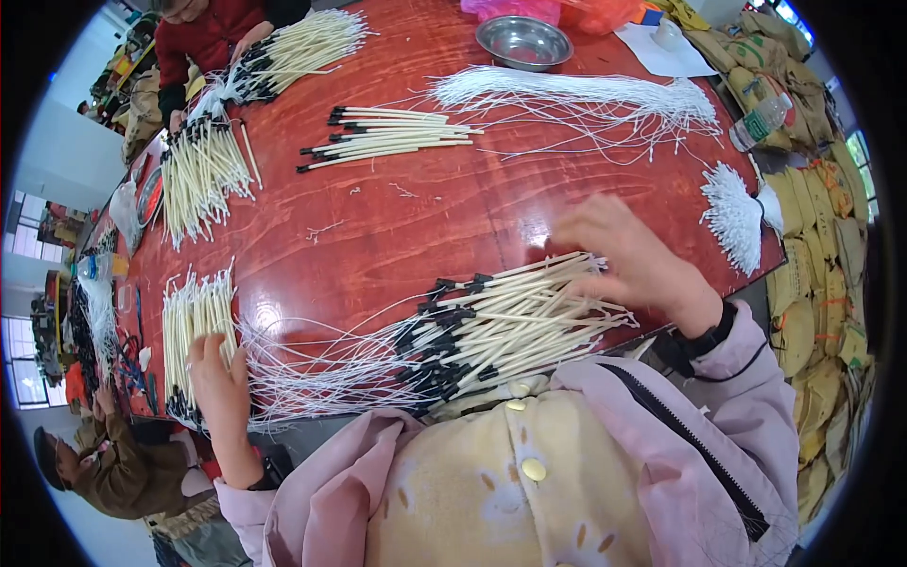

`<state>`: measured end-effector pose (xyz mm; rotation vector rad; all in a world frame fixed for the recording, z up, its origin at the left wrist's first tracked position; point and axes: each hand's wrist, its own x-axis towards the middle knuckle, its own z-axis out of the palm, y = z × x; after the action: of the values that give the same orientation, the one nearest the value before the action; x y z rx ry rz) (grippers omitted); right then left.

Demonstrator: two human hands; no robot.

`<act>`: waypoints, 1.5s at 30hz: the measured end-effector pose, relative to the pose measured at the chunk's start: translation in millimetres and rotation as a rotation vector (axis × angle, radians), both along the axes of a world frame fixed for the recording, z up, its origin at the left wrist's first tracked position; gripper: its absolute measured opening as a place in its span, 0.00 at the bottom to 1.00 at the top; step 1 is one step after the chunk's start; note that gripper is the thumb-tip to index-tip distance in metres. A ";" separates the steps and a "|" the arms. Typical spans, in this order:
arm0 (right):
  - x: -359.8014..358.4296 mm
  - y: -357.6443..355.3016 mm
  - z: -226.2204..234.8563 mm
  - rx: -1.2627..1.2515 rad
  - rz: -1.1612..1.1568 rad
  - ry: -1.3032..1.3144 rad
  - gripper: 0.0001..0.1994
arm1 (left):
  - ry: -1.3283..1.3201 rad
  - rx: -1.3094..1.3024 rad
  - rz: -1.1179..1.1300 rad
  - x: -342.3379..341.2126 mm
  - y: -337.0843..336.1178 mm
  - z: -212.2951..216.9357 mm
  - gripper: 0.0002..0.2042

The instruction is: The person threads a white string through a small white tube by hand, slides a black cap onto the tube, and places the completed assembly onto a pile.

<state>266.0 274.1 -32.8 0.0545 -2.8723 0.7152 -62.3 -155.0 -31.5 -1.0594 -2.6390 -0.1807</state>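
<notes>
My left hand (219,378) rests on a row of cream sticks with black tips (194,326) at the table's near left edge, its fingers curled over them. My right hand (628,260) hovers, blurred, with fingers spread over the right end of a large heap of cream sticks with black caps and white strings (491,331) lying right in front of me. Their loose white strings (312,373) trail leftward toward the left hand. Whether the right hand pinches any stick is unclear.
On the red wooden table (406,217) lie more stick bundles (392,132), a spread of white strings (586,94), a white string bunch (732,213), a steel bowl (522,42) and a plastic bottle (761,121). Another person in red (203,33) works at the far left.
</notes>
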 end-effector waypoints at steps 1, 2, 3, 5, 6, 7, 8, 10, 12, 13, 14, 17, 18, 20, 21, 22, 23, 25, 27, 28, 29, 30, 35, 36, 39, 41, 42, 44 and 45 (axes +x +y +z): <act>-2.5 11.3 -5.0 0.057 -0.090 0.019 0.20 | -0.101 0.070 -0.078 8.4 28.2 8.6 0.11; -3.7 26.3 -13.8 0.116 -0.188 0.034 0.25 | -0.206 0.141 -0.165 11.5 63.4 10.2 0.12; -6.5 40.6 -21.9 0.171 -0.275 0.058 0.29 | -0.245 0.148 -0.276 11.8 92.0 8.2 0.12; -14.1 68.6 -46.3 0.199 -0.354 0.037 0.30 | -0.325 0.129 -0.457 19.2 146.7 8.7 0.12; -17.2 80.8 -58.8 0.227 -0.433 0.010 0.31 | -0.368 0.104 -0.534 25.9 175.6 9.2 0.12; -21.5 86.5 -64.7 0.253 -0.506 -0.018 0.32 | -0.397 0.103 -0.595 25.6 200.2 0.3 0.12; -20.6 88.1 -69.0 0.262 -0.512 -0.026 0.32 | -0.436 0.104 -0.667 24.5 228.4 -19.4 0.12; -21.8 82.5 -71.3 0.290 -0.531 -0.066 0.32 | -0.406 0.077 -0.748 34.5 273.6 -34.3 0.12; -22.1 79.0 -71.9 0.306 -0.548 -0.095 0.32 | -0.428 0.048 -0.796 48.4 313.7 -45.6 0.11; -25.5 75.6 -68.8 0.330 -0.548 -0.129 0.32 | -0.428 0.049 -0.797 52.3 328.7 -51.5 0.11; -29.1 72.2 -65.6 0.353 -0.545 -0.162 0.32 | -0.432 0.065 -0.806 55.1 341.4 -58.1 0.12; -28.2 68.2 -63.2 0.376 -0.531 -0.188 0.31 | -0.433 0.079 -0.792 64.7 368.6 -70.0 0.13; -26.4 67.6 -63.0 0.374 -0.517 -0.177 0.31 | -0.427 0.075 -0.767 68.5 375.9 -72.5 0.13; -25.6 64.2 -63.3 0.373 -0.497 -0.162 0.31 | -0.417 0.072 -0.735 74.5 382.6 -77.0 0.13; -25.8 61.2 -64.4 0.365 -0.499 -0.150 0.31 | -0.409 0.113 -0.756 76.6 384.0 -78.8 0.14; -26.1 58.1 -65.5 0.357 -0.500 -0.138 0.30 | -0.400 0.154 -0.776 77.7 384.6 -80.2 0.14; -24.3 55.3 -66.5 0.349 -0.506 -0.131 0.30 | -0.395 0.194 -0.802 79.2 385.3 -83.1 0.14; -22.8 51.4 -66.9 0.303 -0.489 -0.123 0.29 | -0.385 0.171 -0.842 78.5 386.1 -88.1 0.14; -21.8 47.4 -66.3 0.212 -0.455 -0.106 0.28 | -0.364 0.122 -0.921 77.2 386.0 -91.8 0.12; -20.3 46.3 -66.3 0.215 -0.454 -0.103 0.28 | -0.361 0.125 -0.921 78.6 386.9 -92.9 0.12; -18.4 45.0 -66.4 0.183 -0.428 -0.105 0.27 | -0.303 0.078 -0.926 80.8 387.7 -93.8 0.11; -16.8 43.7 -66.1 0.151 -0.403 -0.105 0.27 | -0.244 0.031 -0.930 82.8 388.2 -94.4 0.10; -10.5 35.4 -58.4 0.078 -0.403 0.003 0.29 | -0.123 -0.109 -0.916 65.8 335.5 -83.6 0.07; -8.0 36.8 -59.2 0.076 -0.407 0.004 0.29 | -0.131 -0.145 -0.894 58.7 317.3 -78.0 0.07; 0.1 50.8 -60.6 0.123 -0.444 0.064 0.31 | -0.076 -0.158 -0.865 38.7 267.9 -78.5 0.06; -6.4 48.1 -60.8 0.119 -0.433 0.054 0.31 | -0.052 -0.239 -0.841 31.6 243.2 -75.1 0.05; -10.4 45.6 -59.9 0.117 -0.428 0.040 0.31 | -0.051 -0.237 -0.834 31.6 234.4 -73.2 0.05; -21.3 40.1 -58.2 0.118 -0.414 0.029 0.31 | -0.054 -0.256 -0.815 31.4 218.5 -69.0 0.05; -27.4 36.9 -57.4 0.154 -0.384 -0.011 0.32 | -0.057 -0.265 -0.807 31.3 213.9 -67.6 0.05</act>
<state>238.6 311.0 -90.2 -0.4680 -2.8165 0.4205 -31.0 58.9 -99.0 -2.1829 -2.1588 -0.0203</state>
